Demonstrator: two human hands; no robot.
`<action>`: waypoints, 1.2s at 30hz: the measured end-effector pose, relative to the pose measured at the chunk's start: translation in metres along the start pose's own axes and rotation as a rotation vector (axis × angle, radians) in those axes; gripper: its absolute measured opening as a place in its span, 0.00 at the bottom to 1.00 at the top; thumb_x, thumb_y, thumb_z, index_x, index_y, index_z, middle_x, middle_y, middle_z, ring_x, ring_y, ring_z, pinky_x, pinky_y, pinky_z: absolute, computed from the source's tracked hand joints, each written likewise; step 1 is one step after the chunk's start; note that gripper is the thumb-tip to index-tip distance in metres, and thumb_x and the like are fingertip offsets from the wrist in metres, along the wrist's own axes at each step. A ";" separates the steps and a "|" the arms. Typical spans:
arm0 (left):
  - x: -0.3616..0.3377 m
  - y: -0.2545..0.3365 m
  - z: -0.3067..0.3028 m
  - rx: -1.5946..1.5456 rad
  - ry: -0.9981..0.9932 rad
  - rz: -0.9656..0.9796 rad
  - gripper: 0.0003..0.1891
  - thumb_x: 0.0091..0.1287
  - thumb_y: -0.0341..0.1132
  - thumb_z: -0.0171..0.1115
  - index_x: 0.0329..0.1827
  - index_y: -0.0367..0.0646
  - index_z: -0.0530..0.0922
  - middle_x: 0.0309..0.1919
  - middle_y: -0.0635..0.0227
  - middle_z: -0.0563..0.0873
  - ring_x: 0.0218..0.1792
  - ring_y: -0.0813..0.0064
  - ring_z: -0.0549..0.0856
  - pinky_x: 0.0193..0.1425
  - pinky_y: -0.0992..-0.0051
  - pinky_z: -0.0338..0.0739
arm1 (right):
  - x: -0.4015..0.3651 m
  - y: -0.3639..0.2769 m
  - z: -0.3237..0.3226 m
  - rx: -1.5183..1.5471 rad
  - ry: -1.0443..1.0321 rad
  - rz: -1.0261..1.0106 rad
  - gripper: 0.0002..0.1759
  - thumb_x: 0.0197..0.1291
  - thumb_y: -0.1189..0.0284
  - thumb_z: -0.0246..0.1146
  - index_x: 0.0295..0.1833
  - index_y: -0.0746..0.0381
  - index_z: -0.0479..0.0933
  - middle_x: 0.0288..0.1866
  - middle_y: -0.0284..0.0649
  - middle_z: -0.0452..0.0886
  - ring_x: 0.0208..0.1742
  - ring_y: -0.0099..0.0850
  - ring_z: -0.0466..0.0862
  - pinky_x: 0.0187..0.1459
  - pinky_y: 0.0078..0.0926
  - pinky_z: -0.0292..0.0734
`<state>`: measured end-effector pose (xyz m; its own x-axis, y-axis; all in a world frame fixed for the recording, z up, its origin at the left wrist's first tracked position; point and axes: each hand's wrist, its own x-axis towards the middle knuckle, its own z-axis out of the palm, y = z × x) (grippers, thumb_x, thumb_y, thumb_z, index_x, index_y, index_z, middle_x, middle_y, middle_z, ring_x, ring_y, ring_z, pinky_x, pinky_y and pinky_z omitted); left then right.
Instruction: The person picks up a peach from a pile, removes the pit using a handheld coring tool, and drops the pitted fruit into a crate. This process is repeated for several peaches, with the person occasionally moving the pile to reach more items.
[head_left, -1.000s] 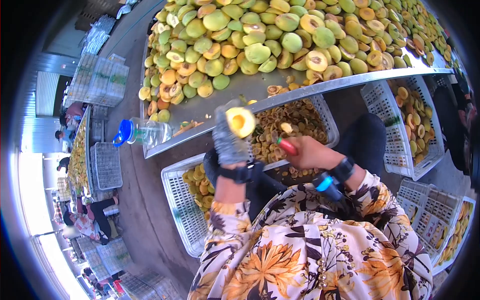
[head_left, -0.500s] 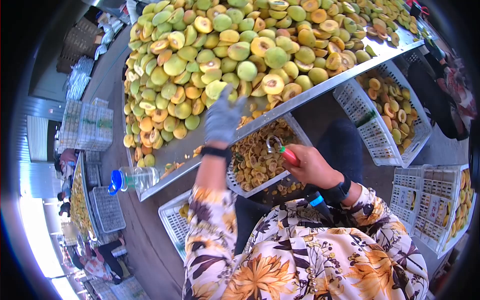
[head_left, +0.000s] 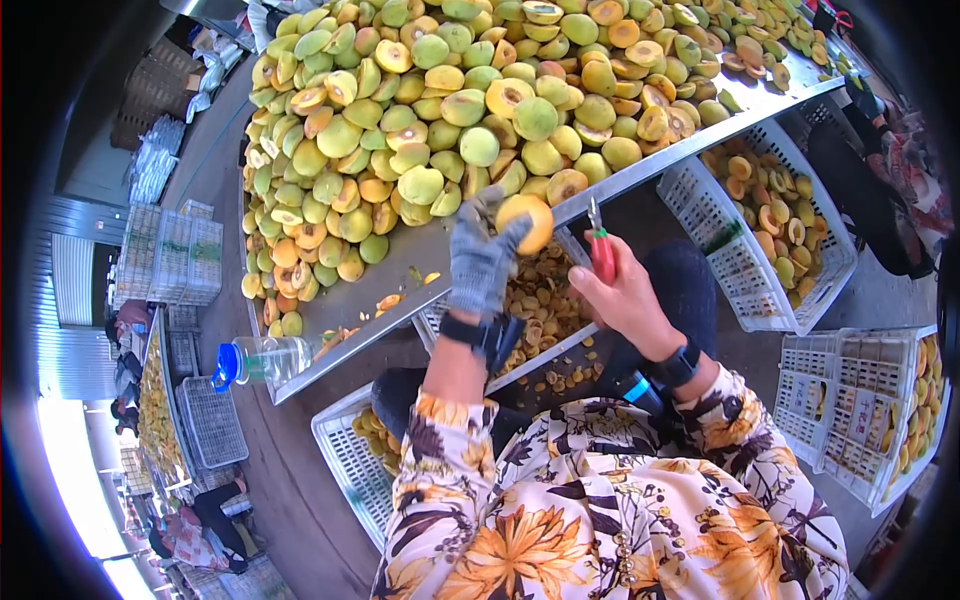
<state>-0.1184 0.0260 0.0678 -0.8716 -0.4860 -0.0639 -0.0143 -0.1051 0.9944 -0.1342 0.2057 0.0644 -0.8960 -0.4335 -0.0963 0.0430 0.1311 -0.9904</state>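
My left hand (head_left: 480, 262), in a grey glove, grips a yellow-orange peach half (head_left: 528, 222) between thumb and fingers, just over the table's near edge. In my bare right hand (head_left: 636, 305) is a pitting tool (head_left: 602, 257) with a red handle, a green collar and a metal tip pointing up, apart from the fruit. A large heap of green and yellow peach halves (head_left: 400, 130) covers the metal table (head_left: 405, 270) in front. Below the edge, partly behind my left hand, a crate (head_left: 545, 362) holds pits and scraps.
A water bottle (head_left: 265, 360) with a blue cap lies at the table's left corner. White crates of peach halves stand at the right (head_left: 735, 245), lower right (head_left: 850, 405) and beside my left leg (head_left: 350, 465). Other people (head_left: 190, 535) sit at the far left.
My left hand has come away from the heap with a peach half now in its grip. My right hand has risen, and the tool's tip has swung upward.
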 end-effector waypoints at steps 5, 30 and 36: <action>-0.068 -0.003 -0.013 -0.317 0.012 -0.118 0.17 0.60 0.40 0.63 0.48 0.41 0.74 0.38 0.65 0.82 0.30 0.78 0.82 0.26 0.84 0.77 | -0.005 0.005 0.044 0.326 -0.247 0.093 0.18 0.60 0.68 0.61 0.52 0.65 0.67 0.27 0.30 0.73 0.19 0.14 0.70 0.17 0.12 0.64; -0.083 -0.018 -0.031 -0.263 0.195 -0.008 0.21 0.67 0.49 0.52 0.42 0.38 0.80 0.35 0.65 0.84 0.32 0.78 0.82 0.37 0.79 0.77 | -0.051 0.013 0.071 -0.352 -0.460 0.013 0.11 0.52 0.77 0.58 0.40 0.68 0.66 0.22 0.55 0.72 0.25 0.50 0.76 0.28 0.36 0.69; -0.068 -0.013 -0.062 -0.464 -0.110 -0.399 0.14 0.64 0.42 0.58 0.35 0.37 0.78 0.31 0.58 0.84 0.26 0.69 0.83 0.30 0.75 0.79 | -0.045 0.018 0.075 -0.353 -0.613 -0.014 0.10 0.50 0.77 0.57 0.39 0.69 0.68 0.26 0.57 0.76 0.31 0.52 0.79 0.33 0.38 0.72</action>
<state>-0.0283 0.0069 0.0542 -0.8888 -0.2420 -0.3893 -0.1561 -0.6387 0.7535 -0.0601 0.1608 0.0436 -0.4802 -0.8478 -0.2248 -0.2061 0.3582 -0.9106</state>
